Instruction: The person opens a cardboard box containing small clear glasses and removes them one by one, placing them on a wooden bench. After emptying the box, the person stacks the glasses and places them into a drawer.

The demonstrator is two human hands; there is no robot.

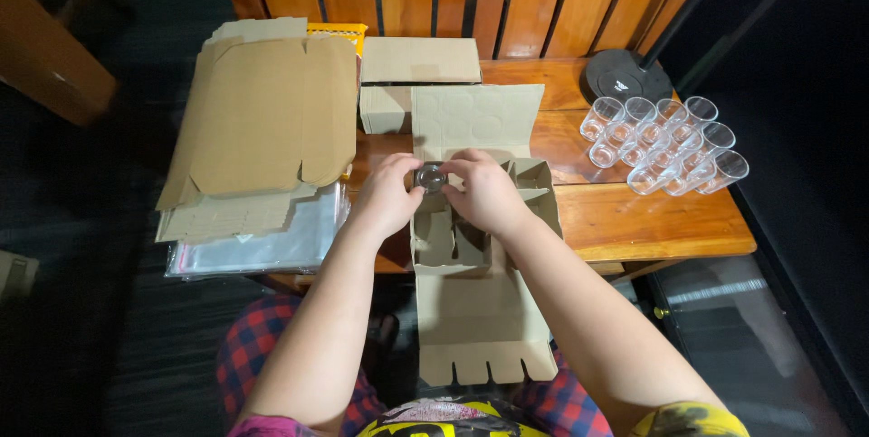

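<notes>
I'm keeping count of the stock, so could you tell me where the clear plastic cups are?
The clear plastic cups stand clustered on the wooden table, right of the open cardboard box, near the round black stand base.

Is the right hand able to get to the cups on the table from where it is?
Probably yes. The right hand is busy with the left hand holding a glass over the box, but the cups lie out in the open on its own side, with only bare table between.
</notes>
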